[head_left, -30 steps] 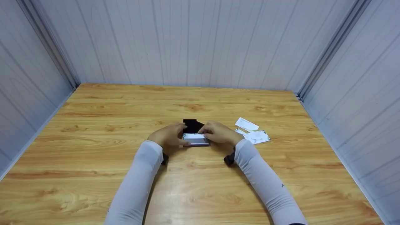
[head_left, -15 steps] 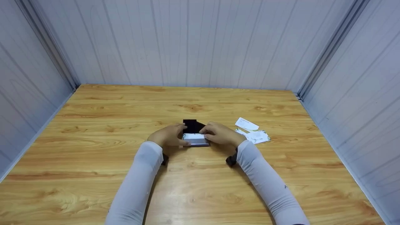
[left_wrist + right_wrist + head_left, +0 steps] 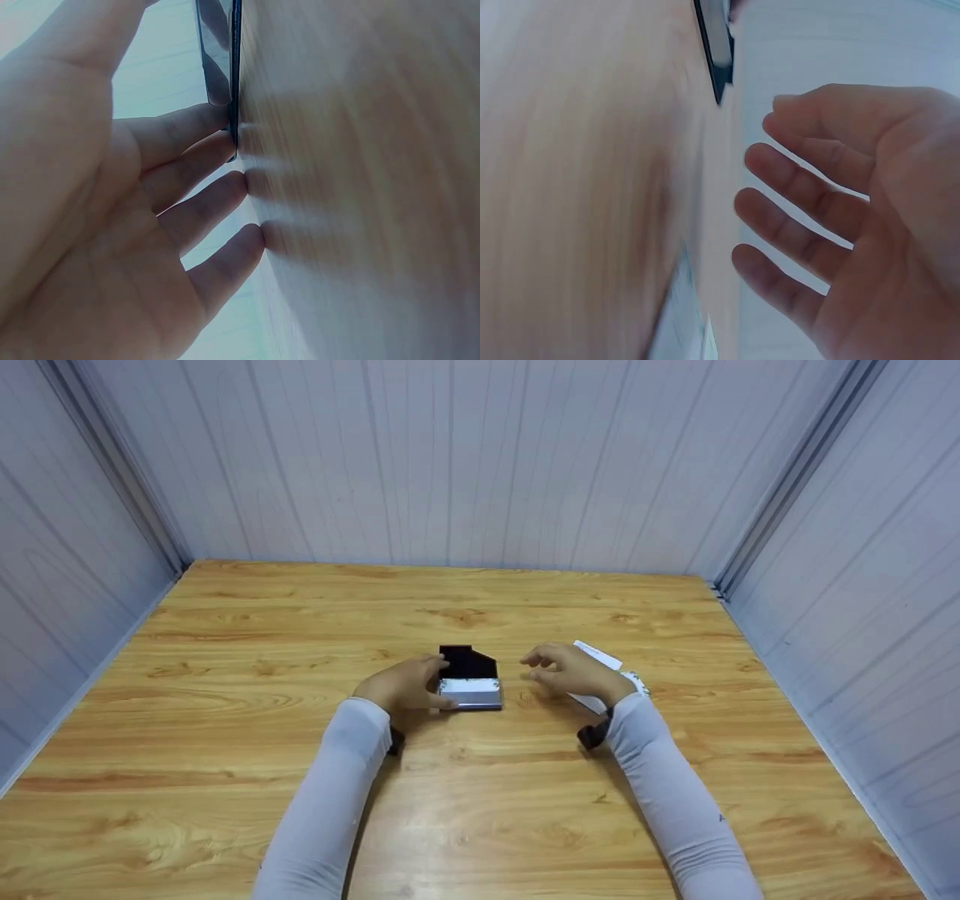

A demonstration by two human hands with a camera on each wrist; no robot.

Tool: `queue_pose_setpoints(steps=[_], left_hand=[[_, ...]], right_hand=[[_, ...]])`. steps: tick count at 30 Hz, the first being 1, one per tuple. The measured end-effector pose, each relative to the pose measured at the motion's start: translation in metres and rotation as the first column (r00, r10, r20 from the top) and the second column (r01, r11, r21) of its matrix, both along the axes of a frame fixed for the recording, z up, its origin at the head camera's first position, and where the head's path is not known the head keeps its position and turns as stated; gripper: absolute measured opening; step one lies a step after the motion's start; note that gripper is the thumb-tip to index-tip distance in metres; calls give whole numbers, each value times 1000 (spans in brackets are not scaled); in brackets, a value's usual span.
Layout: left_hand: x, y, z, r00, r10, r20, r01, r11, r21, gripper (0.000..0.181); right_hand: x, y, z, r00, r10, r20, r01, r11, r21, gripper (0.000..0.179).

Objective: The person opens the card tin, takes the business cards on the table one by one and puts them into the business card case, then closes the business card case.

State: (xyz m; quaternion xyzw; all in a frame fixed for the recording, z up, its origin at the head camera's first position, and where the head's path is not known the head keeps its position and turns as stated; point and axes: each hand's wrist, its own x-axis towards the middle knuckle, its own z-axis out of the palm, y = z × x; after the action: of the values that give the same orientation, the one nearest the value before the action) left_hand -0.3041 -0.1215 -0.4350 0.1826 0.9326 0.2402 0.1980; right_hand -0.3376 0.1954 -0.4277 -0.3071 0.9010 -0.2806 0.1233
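Observation:
In the head view, a black card case (image 3: 469, 662) lies with its lid folded back on the table. A white card with a green leafy border (image 3: 470, 685) sits in its tray. My left hand (image 3: 401, 684) holds the case at its left end, thumb at the front and fingers at the far side. In the left wrist view its fingertips (image 3: 255, 234) touch the table beside the case (image 3: 217, 67). My right hand (image 3: 574, 669) hovers right of the case, holding nothing. Its fingers are loosely bent and apart in the right wrist view, with the case (image 3: 718, 45) beyond them.
Loose white cards (image 3: 598, 655) lie on the wooden table (image 3: 465, 810) under and behind my right hand, which partly covers them. Pale panel walls (image 3: 450, 465) enclose the table at the back and both sides.
My right hand has let go of the card case and moved right, over the loose cards. The card in the tray and the lid's right side now show. My left hand stays put.

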Motion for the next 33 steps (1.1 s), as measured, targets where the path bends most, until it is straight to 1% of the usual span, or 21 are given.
queue_pose_setpoints(steps=[7, 11, 15, 18, 22, 25, 29, 31, 33], left_hand=[[0, -1, 0, 1000, -7, -8, 7, 1000, 4, 90], [-1, -2, 0, 1000, -18, -21, 18, 1000, 2, 89], [-1, -3, 0, 1000, -22, -23, 22, 1000, 3, 90], [-2, -3, 0, 999, -21, -24, 21, 1000, -1, 90], [-2, -3, 0, 999, -25, -31, 25, 1000, -3, 89], [-2, -2, 0, 999, -22, -33, 22, 1000, 0, 89], [-1, -1, 0, 1000, -9, -23, 9, 1000, -5, 88], [-1, 0, 0, 1000, -6, -19, 6, 1000, -12, 89], [-1, 0, -1, 1000, -6, -18, 6, 1000, -14, 89]], right_hand=[[1, 38, 10, 999, -52, 3, 52, 999, -6, 36], [0, 52, 14, 996, -86, -9, 86, 996, -4, 36], [1, 60, 17, 992, -127, 24, 127, 992, 21, 36], [1, 63, 18, 988, -145, 56, 143, 989, 44, 37], [1, 65, 18, 985, -160, 66, 156, 985, 70, 38], [2, 65, 19, 980, -190, 63, 182, 977, 111, 42], [6, 67, 20, 965, -250, 80, 229, 951, 209, 49], [8, 67, 20, 959, -269, 94, 238, 938, 251, 51], [9, 67, 19, 955, -276, 109, 238, 933, 270, 55]])
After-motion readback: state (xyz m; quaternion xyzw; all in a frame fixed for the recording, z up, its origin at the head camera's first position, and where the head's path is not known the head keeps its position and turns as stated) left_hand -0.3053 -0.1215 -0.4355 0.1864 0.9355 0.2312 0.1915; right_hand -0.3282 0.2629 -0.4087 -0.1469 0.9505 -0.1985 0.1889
